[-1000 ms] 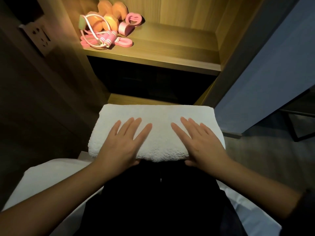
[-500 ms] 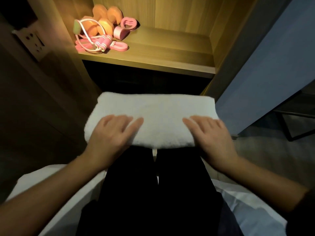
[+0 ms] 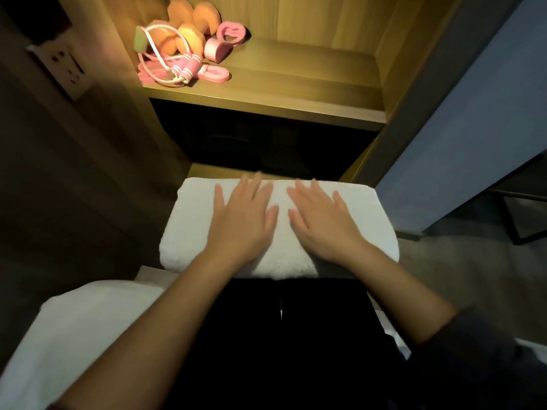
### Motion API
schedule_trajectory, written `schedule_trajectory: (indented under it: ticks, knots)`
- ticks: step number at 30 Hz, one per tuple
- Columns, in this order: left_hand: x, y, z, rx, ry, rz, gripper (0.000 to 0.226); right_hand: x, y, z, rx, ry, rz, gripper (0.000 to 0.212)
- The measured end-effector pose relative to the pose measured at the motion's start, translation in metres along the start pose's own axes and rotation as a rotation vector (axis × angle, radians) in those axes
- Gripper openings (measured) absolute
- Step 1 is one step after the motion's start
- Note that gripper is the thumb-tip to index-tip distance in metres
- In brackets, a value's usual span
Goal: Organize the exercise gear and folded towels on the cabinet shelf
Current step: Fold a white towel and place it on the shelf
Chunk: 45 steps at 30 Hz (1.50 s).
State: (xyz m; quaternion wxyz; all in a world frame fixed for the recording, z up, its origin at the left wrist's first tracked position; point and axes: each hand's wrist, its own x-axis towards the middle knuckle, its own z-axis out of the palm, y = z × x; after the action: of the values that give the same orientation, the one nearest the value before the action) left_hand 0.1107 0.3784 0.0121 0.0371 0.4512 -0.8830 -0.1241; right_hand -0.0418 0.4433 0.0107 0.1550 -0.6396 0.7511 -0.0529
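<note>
Both your hands lay flat on the folded towel.
Your left hand (image 3: 241,220) and right hand (image 3: 324,223) rested side by side, palms down, fingers straight and slightly spread, gripping nothing, on the thick white folded terry towel (image 3: 364,220) at the centre of the frame. In the upper left, the orange dumbbells (image 3: 189,28), pink-handled skipping rope (image 3: 189,66) and flat pink loop band (image 3: 214,74) sat bunched at the left end of the lit wooden cabinet shelf (image 3: 296,84), well apart from the towel.

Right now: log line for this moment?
left hand: flat on towel | right hand: flat on towel | exercise gear: shelf, left side | towel: folded, unshelved
</note>
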Motion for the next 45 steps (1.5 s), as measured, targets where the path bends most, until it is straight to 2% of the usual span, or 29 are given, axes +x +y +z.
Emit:
schedule_trajectory:
  ticks: [2,5,7,11,14,16,19,21,23,25,26,28,30,32,37,39,41,45]
  knots:
    - [-0.015,-0.005,0.022,0.132,-0.101,-0.062,0.068,-0.004,0.006,0.018,-0.090,-0.066,0.019,0.057]
    - [-0.032,-0.010,0.028,0.155,-0.093,-0.087,0.082,-0.007,0.018,0.021,-0.068,-0.053,0.038,0.067]
    - [-0.029,-0.015,0.023,0.116,-0.112,-0.144,0.084,-0.002,0.030,0.015,0.000,-0.073,0.119,0.074]
    - [-0.005,-0.043,0.001,0.017,-0.146,-0.347,0.077,0.010,0.064,-0.001,0.198,-0.158,0.392,0.075]
    - [0.014,-0.071,-0.020,-0.235,-0.155,-0.532,0.075,0.017,0.083,-0.011,0.370,-0.179,0.475,0.075]
    - [0.022,-0.089,-0.026,-0.514,-0.170,-0.665,0.078,0.020,0.091,-0.014,0.515,-0.092,0.564,0.071]
    - [0.023,-0.107,-0.026,-0.918,-0.201,-0.830,0.075,0.018,0.100,-0.015,0.865,-0.001,0.758,0.054]
    - [0.018,-0.110,-0.022,-1.041,-0.195,-0.851,0.070,0.015,0.102,-0.013,1.000,0.053,0.787,0.045]
    - [0.011,-0.114,-0.018,-1.100,-0.116,-0.804,0.052,0.014,0.099,-0.010,1.067,0.216,0.713,0.039]
    - [0.005,-0.120,-0.016,-1.201,-0.107,-0.723,0.038,0.012,0.096,-0.010,1.064,0.333,0.631,0.038]
    - [0.001,-0.122,-0.015,-1.249,-0.124,-0.698,0.035,0.011,0.094,-0.011,1.062,0.335,0.603,0.038]
    - [-0.007,-0.125,-0.013,-1.294,-0.148,-0.707,0.033,0.008,0.094,-0.015,1.085,0.215,0.594,0.036]
    - [-0.013,-0.128,-0.006,-1.294,-0.131,-0.760,0.033,0.006,0.096,-0.020,1.108,0.069,0.623,0.024]
    - [-0.016,-0.129,-0.003,-1.270,-0.089,-0.794,0.032,0.004,0.098,-0.020,1.101,0.052,0.611,0.018]
    - [0.002,-0.120,-0.009,-1.105,-0.163,-0.860,0.044,0.013,0.092,-0.007,0.825,0.051,0.603,0.043]
    - [0.006,-0.118,-0.012,-1.241,-0.187,-0.859,0.048,0.018,0.094,-0.002,0.727,0.003,0.657,0.050]
    - [-0.001,-0.121,-0.015,-1.389,-0.245,-0.823,0.043,0.020,0.097,-0.001,0.679,-0.045,0.694,0.052]
    - [-0.023,-0.130,-0.011,-1.439,-0.308,-0.724,0.040,0.025,0.096,-0.004,0.499,-0.050,0.688,0.050]
